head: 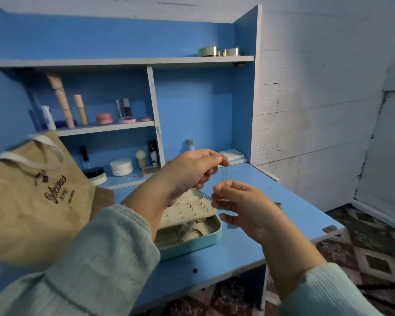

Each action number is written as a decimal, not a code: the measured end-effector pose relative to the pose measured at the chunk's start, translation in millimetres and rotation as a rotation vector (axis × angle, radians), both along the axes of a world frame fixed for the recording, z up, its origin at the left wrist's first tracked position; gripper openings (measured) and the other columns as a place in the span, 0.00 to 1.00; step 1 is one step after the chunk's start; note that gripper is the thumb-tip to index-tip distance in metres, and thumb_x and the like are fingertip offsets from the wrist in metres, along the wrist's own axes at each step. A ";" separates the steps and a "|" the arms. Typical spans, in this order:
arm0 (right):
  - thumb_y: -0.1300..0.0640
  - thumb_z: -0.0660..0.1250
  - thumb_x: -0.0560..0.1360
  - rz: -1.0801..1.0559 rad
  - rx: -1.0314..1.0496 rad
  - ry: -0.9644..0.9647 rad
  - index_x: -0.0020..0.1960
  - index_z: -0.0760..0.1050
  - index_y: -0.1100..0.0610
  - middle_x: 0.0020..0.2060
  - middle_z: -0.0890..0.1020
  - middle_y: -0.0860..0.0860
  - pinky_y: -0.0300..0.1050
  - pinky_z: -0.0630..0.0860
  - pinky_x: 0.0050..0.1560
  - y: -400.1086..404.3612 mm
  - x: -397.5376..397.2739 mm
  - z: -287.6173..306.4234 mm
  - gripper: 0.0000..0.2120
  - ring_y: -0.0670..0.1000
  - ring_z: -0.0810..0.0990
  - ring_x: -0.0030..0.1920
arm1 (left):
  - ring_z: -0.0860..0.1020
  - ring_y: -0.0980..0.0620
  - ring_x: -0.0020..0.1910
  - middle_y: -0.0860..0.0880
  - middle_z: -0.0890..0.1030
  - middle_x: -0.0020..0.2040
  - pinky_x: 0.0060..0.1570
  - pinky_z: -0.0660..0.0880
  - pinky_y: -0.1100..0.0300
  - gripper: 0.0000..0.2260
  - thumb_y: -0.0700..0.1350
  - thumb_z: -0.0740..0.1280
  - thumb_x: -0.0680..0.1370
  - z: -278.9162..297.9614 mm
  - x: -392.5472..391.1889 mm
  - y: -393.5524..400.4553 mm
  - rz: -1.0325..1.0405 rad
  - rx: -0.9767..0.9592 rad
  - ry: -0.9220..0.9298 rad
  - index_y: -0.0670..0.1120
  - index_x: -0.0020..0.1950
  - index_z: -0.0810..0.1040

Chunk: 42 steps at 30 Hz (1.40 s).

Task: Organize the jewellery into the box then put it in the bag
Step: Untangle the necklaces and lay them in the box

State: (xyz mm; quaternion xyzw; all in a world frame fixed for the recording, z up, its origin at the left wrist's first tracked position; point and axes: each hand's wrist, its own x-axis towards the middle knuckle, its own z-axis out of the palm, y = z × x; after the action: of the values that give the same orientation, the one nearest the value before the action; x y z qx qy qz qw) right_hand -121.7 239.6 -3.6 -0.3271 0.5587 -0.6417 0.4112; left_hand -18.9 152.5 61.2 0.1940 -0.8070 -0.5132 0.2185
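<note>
Head view: a thin gold chain is held stretched between 2 hands above the blue desk, and the coming move is judged to turn on how that chain hangs relative to the open box beneath. The left hand is raised higher, its thumb and forefinger pinched narrowly on the top of the chain; the right hand sits lower and just to the right, its fingertips closed on the lower part, with the remaining fingers loosely curled. Between the 2 pinches the chain runs close to vertical, as a doubled strand — its long axis points down toward the far right corner of the box. Whether more chain trails below the right hand cannot be told; that part is blurred. The box lies open on the desk, directly under and slightly left of the hands, with a cream peg panel at the back and cream compartments in front, where a ring-shaped piece already rests. The right hand is nearer the box, so the lowering is likely to be led by it. The brown bag stands to the left of the box, well clear of both hands — untouched at this stage.
</note>
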 end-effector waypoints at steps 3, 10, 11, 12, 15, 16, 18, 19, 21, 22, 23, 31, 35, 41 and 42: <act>0.56 0.68 0.74 -0.009 0.009 0.092 0.39 0.76 0.53 0.38 0.80 0.48 0.44 0.70 0.46 -16.8 0.2 12.0 0.05 0.48 0.77 0.43 | 0.64 0.57 0.29 0.52 0.68 0.31 0.31 0.63 0.65 0.12 0.41 0.57 0.81 13.5 2.2 -11.4 0.006 -0.140 -0.127 0.49 0.44 0.79; 0.56 0.69 0.73 0.001 0.060 0.381 0.43 0.81 0.55 0.41 0.82 0.52 0.43 0.69 0.41 -57.7 -2.4 33.8 0.04 0.48 0.74 0.41 | 0.72 0.61 0.36 0.60 0.76 0.33 0.38 0.67 0.64 0.14 0.40 0.58 0.77 21.7 8.6 -47.7 0.097 -0.349 -0.323 0.54 0.39 0.78; 0.56 0.69 0.73 0.015 0.064 0.404 0.40 0.81 0.55 0.40 0.82 0.52 0.43 0.69 0.40 -63.5 -2.3 35.2 0.04 0.48 0.73 0.38 | 0.73 0.61 0.41 0.61 0.77 0.37 0.41 0.68 0.64 0.14 0.41 0.58 0.77 21.1 10.2 -53.4 0.118 -0.379 -0.341 0.55 0.39 0.78; 0.57 0.70 0.72 0.027 0.064 0.418 0.38 0.81 0.55 0.38 0.82 0.53 0.42 0.69 0.38 -69.7 -2.0 35.7 0.05 0.48 0.72 0.36 | 0.74 0.60 0.46 0.61 0.78 0.42 0.44 0.69 0.65 0.14 0.41 0.58 0.77 20.1 11.8 -59.1 0.141 -0.419 -0.361 0.56 0.39 0.77; 0.60 0.71 0.71 0.058 0.081 0.425 0.35 0.80 0.56 0.37 0.82 0.56 0.41 0.71 0.36 -87.9 -1.5 34.9 0.07 0.48 0.72 0.33 | 0.76 0.58 0.44 0.57 0.79 0.47 0.41 0.71 0.66 0.13 0.42 0.58 0.77 14.5 18.0 -76.3 0.212 -0.506 -0.401 0.56 0.39 0.77; 0.61 0.71 0.72 0.072 0.087 0.411 0.34 0.79 0.56 0.37 0.82 0.56 0.40 0.71 0.36 -93.6 -1.7 34.4 0.07 0.48 0.73 0.33 | 0.75 0.58 0.39 0.56 0.79 0.45 0.36 0.71 0.67 0.12 0.42 0.59 0.77 12.2 20.7 -82.2 0.233 -0.516 -0.408 0.56 0.40 0.77; 0.63 0.70 0.72 0.117 0.086 0.329 0.36 0.78 0.58 0.38 0.83 0.56 0.38 0.73 0.34 -103.5 -2.8 33.2 0.07 0.46 0.75 0.32 | 0.75 0.57 0.37 0.55 0.78 0.45 0.34 0.72 0.65 0.13 0.41 0.58 0.77 7.2 26.0 -94.9 0.270 -0.529 -0.418 0.57 0.43 0.77; 0.64 0.69 0.73 0.144 0.079 0.261 0.37 0.78 0.59 0.38 0.84 0.55 0.36 0.74 0.33 -107.9 -3.4 32.9 0.06 0.46 0.76 0.32 | 0.76 0.55 0.39 0.54 0.78 0.46 0.37 0.73 0.64 0.14 0.40 0.58 0.78 4.6 28.9 -101.3 0.283 -0.536 -0.425 0.58 0.44 0.76; 0.66 0.66 0.74 0.185 0.057 0.123 0.38 0.77 0.61 0.36 0.84 0.54 0.34 0.75 0.30 -116.7 -4.7 31.8 0.07 0.45 0.78 0.31 | 0.75 0.55 0.37 0.57 0.76 0.45 0.36 0.71 0.66 0.14 0.41 0.57 0.79 -1.9 35.0 -113.5 0.293 -0.547 -0.439 0.60 0.46 0.75; 0.67 0.65 0.75 0.196 0.048 0.071 0.39 0.76 0.61 0.34 0.83 0.54 0.34 0.75 0.29 -121.9 -5.4 30.7 0.07 0.44 0.78 0.30 | 0.74 0.56 0.36 0.60 0.75 0.43 0.33 0.69 0.67 0.13 0.43 0.58 0.80 -5.8 37.9 -119.2 0.287 -0.541 -0.441 0.61 0.47 0.75; 0.68 0.64 0.75 0.201 0.045 0.039 0.39 0.75 0.61 0.33 0.82 0.54 0.33 0.75 0.29 -127.2 -6.3 29.3 0.07 0.44 0.78 0.28 | 0.74 0.57 0.36 0.62 0.74 0.42 0.33 0.68 0.69 0.13 0.44 0.58 0.80 -10.1 40.2 -124.8 0.278 -0.526 -0.439 0.62 0.47 0.74; 0.61 0.69 0.73 0.282 0.287 0.434 0.42 0.78 0.60 0.30 0.78 0.52 0.35 0.71 0.29 -157.5 -14.5 12.9 0.03 0.46 0.72 0.28 | 0.78 0.58 0.41 0.61 0.79 0.44 0.43 0.74 0.60 0.09 0.50 0.61 0.80 -49.4 52.2 -158.9 0.301 -0.348 -0.379 0.62 0.44 0.76; 0.56 0.72 0.71 0.287 0.387 0.514 0.43 0.80 0.60 0.29 0.78 0.51 0.37 0.70 0.29 -171.5 -16.0 7.1 0.07 0.46 0.71 0.26 | 0.76 0.63 0.33 0.61 0.79 0.42 0.39 0.73 0.65 0.06 0.50 0.64 0.78 -65.0 51.8 -168.6 0.325 -0.241 -0.360 0.60 0.44 0.77; 0.53 0.71 0.72 0.258 0.506 0.735 0.45 0.81 0.63 0.31 0.79 0.51 0.40 0.68 0.32 -202.9 -8.4 -3.1 0.12 0.48 0.71 0.31 | 0.76 0.55 0.37 0.57 0.78 0.40 0.34 0.72 0.61 0.04 0.50 0.65 0.78 -87.1 39.2 -181.2 0.455 -0.224 -0.480 0.57 0.46 0.79; 0.52 0.70 0.72 0.257 0.525 0.770 0.46 0.81 0.63 0.34 0.80 0.52 0.40 0.68 0.33 -208.7 -6.7 -4.4 0.13 0.49 0.72 0.33 | 0.76 0.54 0.39 0.56 0.78 0.39 0.33 0.71 0.61 0.05 0.50 0.65 0.78 -89.9 36.3 -182.6 0.471 -0.224 -0.507 0.55 0.49 0.80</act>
State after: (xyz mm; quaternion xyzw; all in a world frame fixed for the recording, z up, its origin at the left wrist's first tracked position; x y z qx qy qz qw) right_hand -128.4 30.9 -8.0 -0.4924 0.7685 -0.2551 0.3192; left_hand 17.4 -30.1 -28.7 0.4703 -0.8201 -0.2928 0.1437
